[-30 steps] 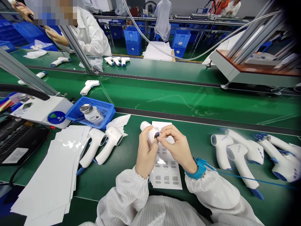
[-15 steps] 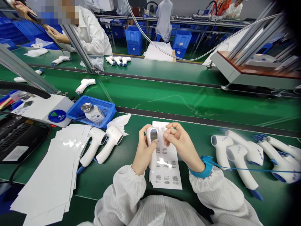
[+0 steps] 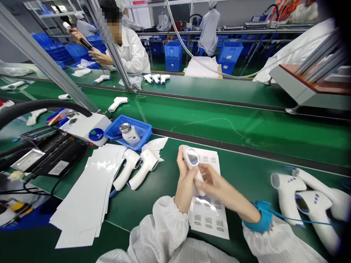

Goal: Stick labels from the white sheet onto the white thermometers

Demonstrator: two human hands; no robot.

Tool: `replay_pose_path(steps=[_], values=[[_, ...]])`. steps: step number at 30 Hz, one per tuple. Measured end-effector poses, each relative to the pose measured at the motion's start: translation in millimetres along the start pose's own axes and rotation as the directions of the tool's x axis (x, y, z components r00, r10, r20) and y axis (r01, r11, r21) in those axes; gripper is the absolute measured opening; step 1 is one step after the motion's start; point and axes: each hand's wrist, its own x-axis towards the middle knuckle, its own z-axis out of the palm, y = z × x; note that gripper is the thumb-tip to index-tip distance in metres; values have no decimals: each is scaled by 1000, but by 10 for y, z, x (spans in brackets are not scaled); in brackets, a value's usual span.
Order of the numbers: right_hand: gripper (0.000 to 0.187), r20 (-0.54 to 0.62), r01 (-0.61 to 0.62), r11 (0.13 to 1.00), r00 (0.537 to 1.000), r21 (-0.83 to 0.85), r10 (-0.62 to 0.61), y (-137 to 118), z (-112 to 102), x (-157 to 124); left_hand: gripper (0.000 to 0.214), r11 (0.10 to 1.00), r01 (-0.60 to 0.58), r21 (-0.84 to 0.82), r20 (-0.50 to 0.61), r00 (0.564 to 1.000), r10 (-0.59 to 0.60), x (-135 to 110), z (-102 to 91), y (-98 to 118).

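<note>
Upright in my left hand (image 3: pixel 185 182) is a white infrared thermometer (image 3: pixel 191 155), its small display facing me. The fingers are wrapped round it with the thumb across the front. My right hand (image 3: pixel 212 182), somewhat blurred, has its fingers and thumb closed about the thermometer's handle; whether a label is between them I cannot tell. Below both hands lies a sheet of printed labels (image 3: pixel 210 221), partly covered by them. Two more white thermometers (image 3: pixel 145 168) rest to the left, and several others (image 3: pixel 289 195) lie to the right.
A stack of white sheets (image 3: pixel 87 193) lies left, near a blue tray (image 3: pixel 142 128) holding a metal-topped bottle (image 3: pixel 129 134). Beyond runs a green conveyor belt (image 3: pixel 197 113) with a thermometer (image 3: pixel 117 103) on it. A blue cord runs rightwards from my wristband (image 3: pixel 259 217). A co-worker (image 3: pixel 131 47) is across the belt.
My right hand has moved from over the label sheet onto the thermometer's handle. The thermometer, still in my left hand, is tilted more. The view has swung left.
</note>
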Motion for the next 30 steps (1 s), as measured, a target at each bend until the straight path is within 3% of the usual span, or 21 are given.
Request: replay_pose_path(steps=[2,5,7,9,11,13,16,19,22,24,26,27,28,30], values=[[34,109,11,993,994,-120,2,81,-56,51,66,991,46,122,66,996,-54,40,-22,-9],[38,-122,-15,909,992,-416,-40,150,-305,429,63,917,54,395,129,985,-114,36,-68,-44],[47,-297,-60,792,942,-608,-156,167,-533,777,49,865,19,501,174,977,-122,4,-103,-85],[55,-331,-60,689,905,-723,-269,176,-753,1041,37,854,1,521,207,970,-128,-27,-145,-122],[54,-336,-81,639,896,-765,-290,195,-923,1115,30,867,22,497,195,971,-136,-39,-193,-136],[48,-341,-106,615,898,-781,-279,238,-1031,969,27,878,73,473,168,971,-172,-29,-240,-118],[43,-380,-166,545,872,-822,-308,357,-1117,405,29,875,133,465,166,958,-234,-4,-283,-54],[45,-526,-404,371,781,-836,-336,544,-1192,-366,30,878,164,449,202,939,-279,8,-273,-6],[49,-703,-665,229,672,-711,-234,735,-1235,-1017,28,890,160,427,227,934,-277,22,-212,-36],[49,-778,-729,284,616,-622,-123,793,-1197,-1243,28,895,141,424,261,927,-269,26,-145,-108],[48,-812,-711,486,584,-507,9,754,-1073,-1274,33,894,121,432,298,916,-268,12,-55,-206],[47,-797,-651,623,600,-434,72,699,-974,-1230,42,896,122,428,311,911,-272,-2,-3,-256],[47,-755,-554,757,644,-347,126,627,-850,-1158,54,902,131,411,320,906,-277,-19,51,-302],[46,-578,-311,941,796,-137,179,454,-540,-982,78,932,161,325,307,914,-265,-48,149,-368]])
